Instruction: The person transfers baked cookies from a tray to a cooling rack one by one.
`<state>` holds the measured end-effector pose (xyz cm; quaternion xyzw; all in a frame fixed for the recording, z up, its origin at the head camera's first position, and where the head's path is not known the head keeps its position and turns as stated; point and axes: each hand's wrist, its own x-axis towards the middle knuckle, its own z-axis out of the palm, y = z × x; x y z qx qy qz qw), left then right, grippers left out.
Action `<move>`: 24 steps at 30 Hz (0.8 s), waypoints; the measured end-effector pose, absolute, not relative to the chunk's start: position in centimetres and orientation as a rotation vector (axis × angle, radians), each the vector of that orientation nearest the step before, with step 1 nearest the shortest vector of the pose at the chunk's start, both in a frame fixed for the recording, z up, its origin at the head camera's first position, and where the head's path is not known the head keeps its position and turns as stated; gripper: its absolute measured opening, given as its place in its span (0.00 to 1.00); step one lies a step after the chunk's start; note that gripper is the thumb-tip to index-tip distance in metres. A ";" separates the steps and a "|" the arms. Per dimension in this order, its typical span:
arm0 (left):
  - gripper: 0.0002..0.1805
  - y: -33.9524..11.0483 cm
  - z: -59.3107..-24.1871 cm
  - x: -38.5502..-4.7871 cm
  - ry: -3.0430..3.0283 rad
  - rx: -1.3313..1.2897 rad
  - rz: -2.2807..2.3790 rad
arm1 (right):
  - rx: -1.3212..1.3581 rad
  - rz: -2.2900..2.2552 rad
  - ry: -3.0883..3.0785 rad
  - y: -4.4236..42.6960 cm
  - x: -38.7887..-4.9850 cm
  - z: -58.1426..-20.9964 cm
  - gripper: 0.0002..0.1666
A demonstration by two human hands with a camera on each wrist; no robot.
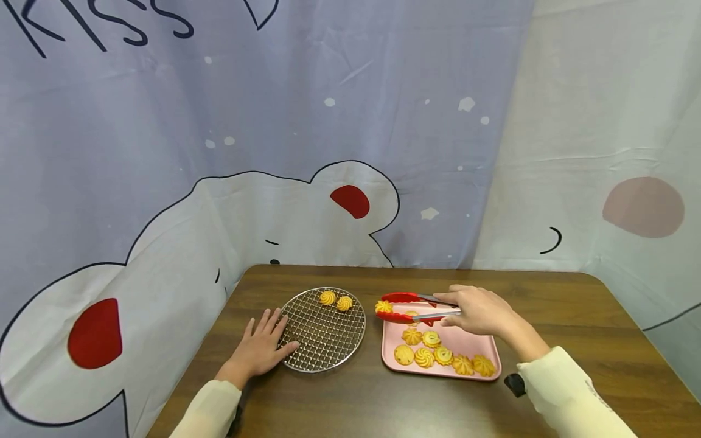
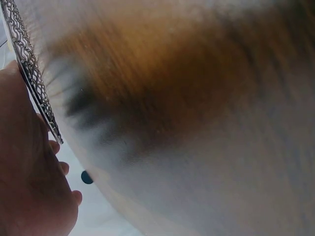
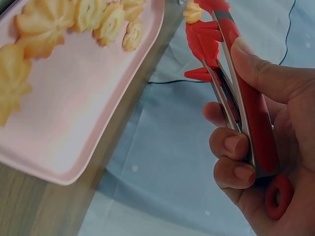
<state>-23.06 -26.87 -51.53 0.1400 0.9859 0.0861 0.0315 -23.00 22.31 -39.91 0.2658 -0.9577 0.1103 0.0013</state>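
My left hand [image 1: 257, 348] rests with fingers spread at the left edge of a round wire rack [image 1: 323, 337]; in the left wrist view the rack's rim [image 2: 37, 86] lies against the hand [image 2: 34, 167]. Two swirled cookies [image 1: 344, 303] sit near the rack's far edge. My right hand [image 1: 477, 310] grips red-tipped metal tongs [image 1: 402, 297], thumb on one arm and fingers curled round the other in the right wrist view. Between the tong tips is a yellow cookie [image 1: 383, 306], above the far left corner of a pink tray [image 1: 476, 345]. Several cookies [image 1: 424, 357] lie on that tray.
Rack and tray stand side by side on a brown wooden table [image 1: 328, 404], with a gap between them. A printed cloth [image 1: 427, 152] hangs behind the table and along its sides. A dark device [image 1: 515, 384] is at my right wrist.
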 end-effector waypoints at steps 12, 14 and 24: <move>0.44 -26.8 -51.3 -23.0 3.040 0.429 0.269 | 0.867 0.343 -2.992 19.1 -24.4 -40.3 0.34; 0.44 -26.9 -51.5 -23.1 3.048 0.442 0.287 | 0.862 0.347 -2.998 18.5 -24.5 -40.3 0.35; 0.45 -27.4 -52.7 -23.6 3.078 0.467 0.276 | 0.907 0.373 -2.964 15.8 -25.4 -40.8 0.32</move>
